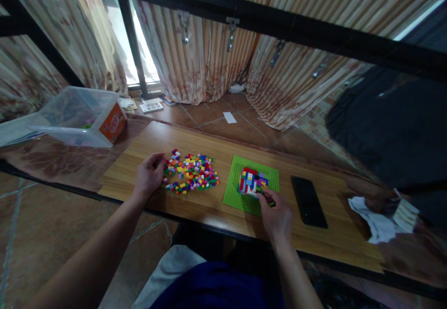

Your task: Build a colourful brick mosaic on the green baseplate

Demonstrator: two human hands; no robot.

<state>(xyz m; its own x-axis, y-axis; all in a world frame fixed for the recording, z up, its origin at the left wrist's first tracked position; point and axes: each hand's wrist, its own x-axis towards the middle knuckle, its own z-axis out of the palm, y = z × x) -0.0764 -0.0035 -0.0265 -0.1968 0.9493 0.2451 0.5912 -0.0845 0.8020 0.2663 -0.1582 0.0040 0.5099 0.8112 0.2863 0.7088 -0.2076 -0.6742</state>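
Observation:
A lime-green studded baseplate [233,188] lies on the wooden table and carries a small block of multicoloured toy bricks [248,181]. At the near right corner of that build, my right hand [278,213] pinches a toy brick with thumb and fingers; most of the brick is hidden. To the left, a spread of loose coloured bricks [195,171] covers part of the table. My left hand [149,175] rests at the left edge of this spread with its fingers curled together. What the left fingers hold, if anything, is too small to make out.
A black phone [309,202] lies right of the baseplate on the wooden table [213,211]. Crumpled white paper [372,220] is at the right. A clear plastic bin [75,118] with an orange label stands beyond the table's left end. A dark metal bar [258,13] crosses above.

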